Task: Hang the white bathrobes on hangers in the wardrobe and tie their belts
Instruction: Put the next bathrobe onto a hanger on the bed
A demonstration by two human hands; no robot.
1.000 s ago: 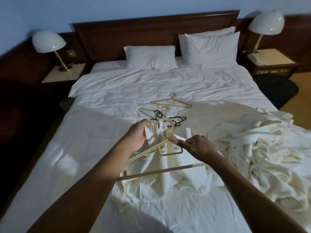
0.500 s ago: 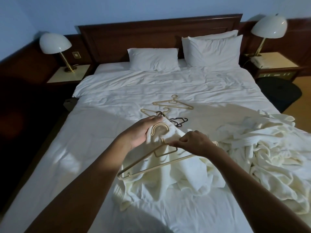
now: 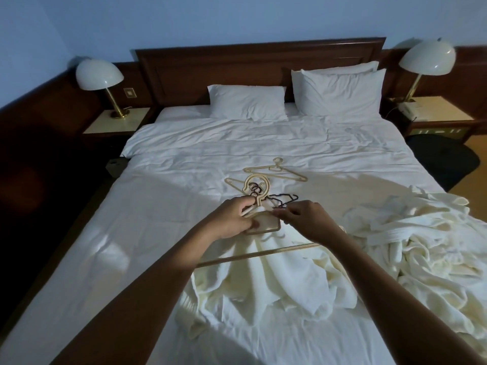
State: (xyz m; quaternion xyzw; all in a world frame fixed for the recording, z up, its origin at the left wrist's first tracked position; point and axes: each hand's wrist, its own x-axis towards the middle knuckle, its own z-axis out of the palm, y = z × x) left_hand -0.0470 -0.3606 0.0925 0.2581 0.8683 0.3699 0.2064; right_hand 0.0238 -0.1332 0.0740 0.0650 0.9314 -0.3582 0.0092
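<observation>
A white bathrobe [image 3: 266, 283] lies spread on the bed [image 3: 163, 164] in front of me, draped over a tan plastic hanger [image 3: 257, 191] whose round hook points away from me. My left hand [image 3: 232, 221] grips the hanger at its neck together with robe cloth. My right hand [image 3: 307, 219] pinches the robe's fabric at the hanger's right shoulder. The hanger's lower bar [image 3: 253, 255] shows across the cloth. A second bathrobe [image 3: 421, 248] lies crumpled at the right.
Two spare tan hangers [image 3: 276, 172] and a dark hanger [image 3: 283, 200] lie mid-bed beyond my hands. Pillows [image 3: 247, 101] lean on the wooden headboard. Lamps [image 3: 98, 75] stand on both nightstands. A dark chair [image 3: 442, 164] sits right of the bed.
The hanger has been raised and pushed away from me, its hook now upright over the spare hangers. Both hands moved forward and closer together at its neck.
</observation>
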